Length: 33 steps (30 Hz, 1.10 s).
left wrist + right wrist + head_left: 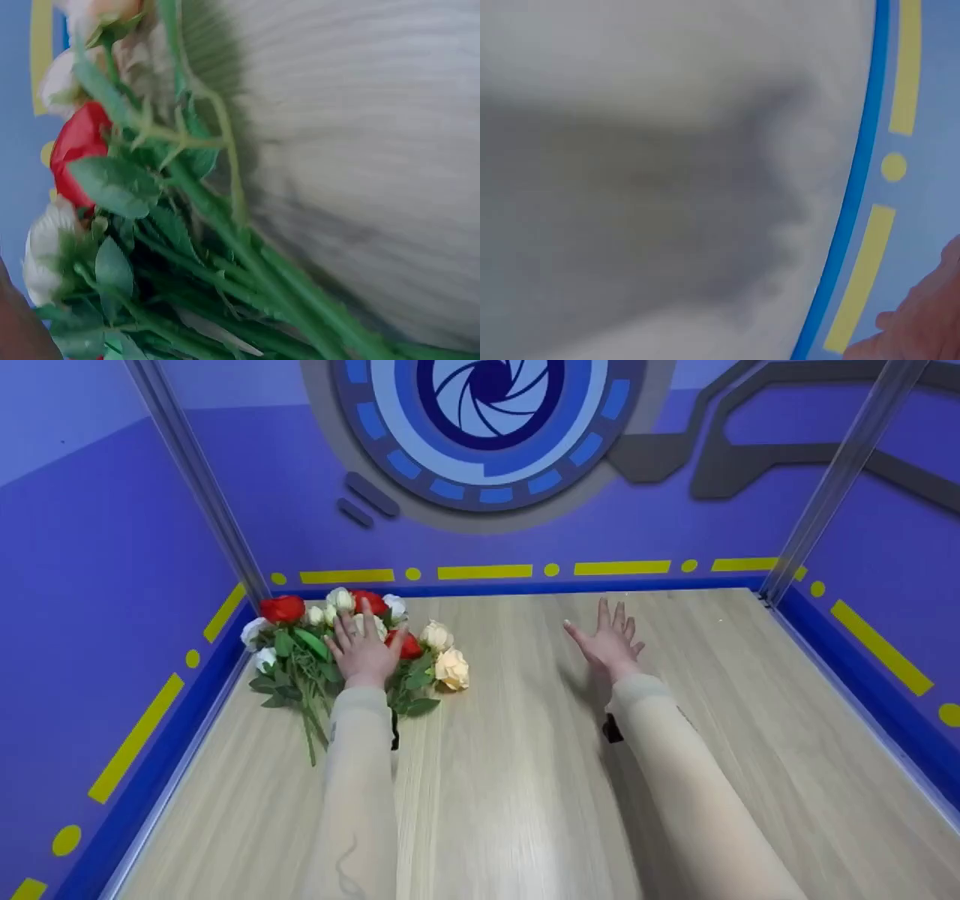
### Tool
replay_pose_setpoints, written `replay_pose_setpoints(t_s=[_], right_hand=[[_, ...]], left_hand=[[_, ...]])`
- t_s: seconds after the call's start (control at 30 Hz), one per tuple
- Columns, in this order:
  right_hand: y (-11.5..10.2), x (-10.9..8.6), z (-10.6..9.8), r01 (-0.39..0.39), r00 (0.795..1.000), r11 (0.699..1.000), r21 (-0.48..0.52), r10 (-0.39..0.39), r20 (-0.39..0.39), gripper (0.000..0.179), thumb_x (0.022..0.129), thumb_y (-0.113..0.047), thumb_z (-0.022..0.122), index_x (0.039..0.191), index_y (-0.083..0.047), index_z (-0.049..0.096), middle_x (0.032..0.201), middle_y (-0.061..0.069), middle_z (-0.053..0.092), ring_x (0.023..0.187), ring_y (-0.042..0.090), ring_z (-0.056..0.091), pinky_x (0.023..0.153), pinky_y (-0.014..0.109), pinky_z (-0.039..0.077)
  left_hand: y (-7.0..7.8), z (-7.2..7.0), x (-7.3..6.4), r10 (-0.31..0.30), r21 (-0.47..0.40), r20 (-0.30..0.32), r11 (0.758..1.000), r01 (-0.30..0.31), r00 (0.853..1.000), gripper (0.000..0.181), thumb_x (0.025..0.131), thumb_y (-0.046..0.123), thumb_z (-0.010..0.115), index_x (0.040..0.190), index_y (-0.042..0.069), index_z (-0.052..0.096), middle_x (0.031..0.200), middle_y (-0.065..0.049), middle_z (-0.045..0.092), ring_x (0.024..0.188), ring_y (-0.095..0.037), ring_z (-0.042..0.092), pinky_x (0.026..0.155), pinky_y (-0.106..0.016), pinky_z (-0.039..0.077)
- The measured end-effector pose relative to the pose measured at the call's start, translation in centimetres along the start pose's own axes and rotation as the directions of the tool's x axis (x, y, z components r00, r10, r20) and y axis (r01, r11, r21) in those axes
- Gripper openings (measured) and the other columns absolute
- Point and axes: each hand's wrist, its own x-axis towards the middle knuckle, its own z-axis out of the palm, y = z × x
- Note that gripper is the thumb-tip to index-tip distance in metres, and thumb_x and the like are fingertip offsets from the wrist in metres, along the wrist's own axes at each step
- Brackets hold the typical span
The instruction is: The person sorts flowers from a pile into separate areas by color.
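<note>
A bunch of artificial flowers lies at the back left of the table, with a red rose (283, 608), a peach rose (452, 670), several white blooms and long green stems (309, 720). Over its middle is my left hand (367, 658), fingers spread; whether it touches the petals I cannot tell. In the left wrist view a red flower (81, 154) and crossing green stems (247, 262) fill the lower left. My right hand (611, 646) is above the table on the right, fingers apart, holding nothing, its shadow on the wood below.
The pale wooden table (495, 780) is bordered by a purple-blue back wall (480, 547) and side walls. Metal posts (825, 487) stand in the back corners. Both forearms wear light sleeves (364, 787), with a dark piece under each wrist.
</note>
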Motion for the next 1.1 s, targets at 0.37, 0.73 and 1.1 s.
replay_pose_setpoints(t_s=[0.37, 0.73, 1.1], right_hand=[[-4.1, -1.6, 3.4, 0.019, 0.996, 0.949, 0.315, -0.043, 0.072, 0.098, 0.099, -0.074, 0.041, 0.167, -0.018, -0.003, 0.175, 0.013, -0.005, 0.162, 0.036, -0.005, 0.13, 0.06, 0.004], [-7.7, -4.3, 7.6, 0.061, 0.976, 0.856, 0.513, -0.158, 0.148, 0.084, 0.105, -0.062, 0.042, 0.165, -0.01, 0.017, 0.172, 0.013, 0.022, 0.159, 0.034, 0.023, 0.128, 0.053, 0.023], [-10.1, -6.5, 11.2, 0.022, 0.981, 0.791, 0.611, -0.135, 0.139, 0.058, 0.107, -0.052, 0.047, 0.143, -0.007, 0.055, 0.141, 0.015, 0.062, 0.132, 0.032, 0.06, 0.109, 0.052, 0.049]], left_hand=[[-1.6, -1.8, -0.5, -0.173, -0.256, -0.143, 0.957, 0.133, 0.974, 0.091, 0.106, 0.055, 0.046, 0.165, 0.005, -0.002, 0.169, -0.028, 0.015, 0.155, -0.045, 0.026, 0.126, -0.058, 0.025], [-1.0, -0.2, -3.7, 0.082, -0.203, -0.331, 0.967, -0.156, 0.94, 0.065, 0.1, 0.03, 0.068, 0.151, -0.001, 0.041, 0.156, -0.028, 0.039, 0.148, -0.045, 0.035, 0.124, -0.059, 0.027], [-1.3, -0.1, -6.7, 0.112, 0.049, 0.143, 0.992, -0.12, 0.983, 0.031, 0.093, 0.037, 0.077, 0.088, 0.008, 0.067, 0.08, -0.007, 0.066, 0.071, -0.024, 0.063, 0.061, -0.04, 0.049]])
